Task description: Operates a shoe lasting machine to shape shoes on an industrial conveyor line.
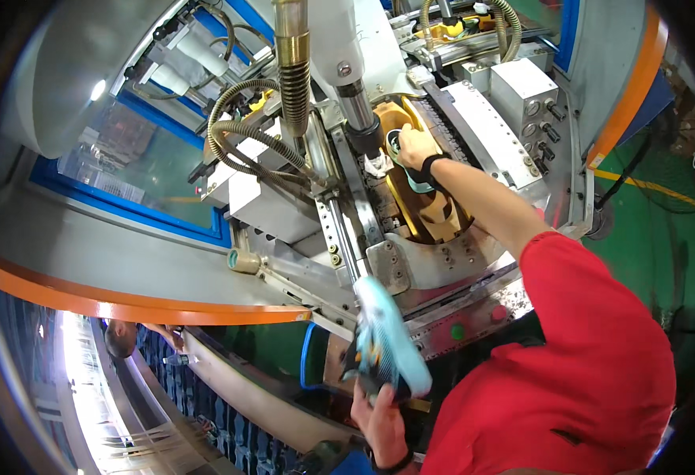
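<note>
My left hand (379, 423) is closed on the heel end of a light blue and dark shoe (395, 344), which is tilted and smeared by motion. The shoe's far end is in front of a steel rod of the machine. Further off, my right hand (416, 147) reaches into the machine, fingers curled round the opening of a second, pale teal shoe (418, 185). That shoe is in a long yellow-brown mould cavity (441, 226), partly hidden by my hand and wrist. Next to it, a bit of white material (378, 165) is below a dark-tipped cylinder (364, 134).
Ribbed hoses (256, 134) and metal blocks (272, 206) crowd the machine's left side. A panel with a green button (457, 331) and a red button (498, 314) runs along its front. An orange-edged guard (149, 305) curves at left. Another person (121, 338) is beyond it by a conveyor.
</note>
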Demonstrator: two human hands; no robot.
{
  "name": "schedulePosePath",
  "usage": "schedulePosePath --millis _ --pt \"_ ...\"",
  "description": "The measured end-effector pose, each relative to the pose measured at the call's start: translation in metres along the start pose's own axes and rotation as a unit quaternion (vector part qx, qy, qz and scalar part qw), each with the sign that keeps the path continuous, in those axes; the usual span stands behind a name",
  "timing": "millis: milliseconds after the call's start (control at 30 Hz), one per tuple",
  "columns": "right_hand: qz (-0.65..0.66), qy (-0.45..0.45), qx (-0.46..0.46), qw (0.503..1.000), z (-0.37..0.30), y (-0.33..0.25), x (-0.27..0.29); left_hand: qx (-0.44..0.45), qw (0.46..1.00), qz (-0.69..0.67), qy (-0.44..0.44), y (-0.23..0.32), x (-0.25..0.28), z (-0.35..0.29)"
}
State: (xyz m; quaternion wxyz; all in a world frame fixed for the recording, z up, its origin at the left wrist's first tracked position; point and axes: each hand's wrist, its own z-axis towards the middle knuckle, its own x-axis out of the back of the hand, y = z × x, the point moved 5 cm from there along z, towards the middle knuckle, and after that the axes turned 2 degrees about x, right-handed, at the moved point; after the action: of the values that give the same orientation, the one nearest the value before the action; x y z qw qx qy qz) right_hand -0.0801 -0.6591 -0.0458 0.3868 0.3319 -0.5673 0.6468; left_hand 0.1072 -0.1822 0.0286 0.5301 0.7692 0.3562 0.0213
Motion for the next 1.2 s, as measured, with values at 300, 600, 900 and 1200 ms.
schedulePosePath --millis 300,600,900,1200 --pt "-0.058 0.211 0.165 0.962 -0.089 -0.016 0.003 -0.051 0.953 0.08 0.287 -0.019 0.053 -0.075" --pt "0.19 -0.193 0.388 0.881 -0.383 0.007 -0.068 -0.097 0.966 0.12 0.209 -0.022 0.001 -0.057" --pt "0.026 -0.11 0.55 0.828 -0.417 0.043 -0.18 -0.104 0.959 0.16 0.208 -0.023 -0.005 -0.055" --pt "0.375 -0.304 0.287 0.828 -0.399 0.014 -0.063 -0.117 0.956 0.158 0.217 -0.055 -0.002 -0.083"
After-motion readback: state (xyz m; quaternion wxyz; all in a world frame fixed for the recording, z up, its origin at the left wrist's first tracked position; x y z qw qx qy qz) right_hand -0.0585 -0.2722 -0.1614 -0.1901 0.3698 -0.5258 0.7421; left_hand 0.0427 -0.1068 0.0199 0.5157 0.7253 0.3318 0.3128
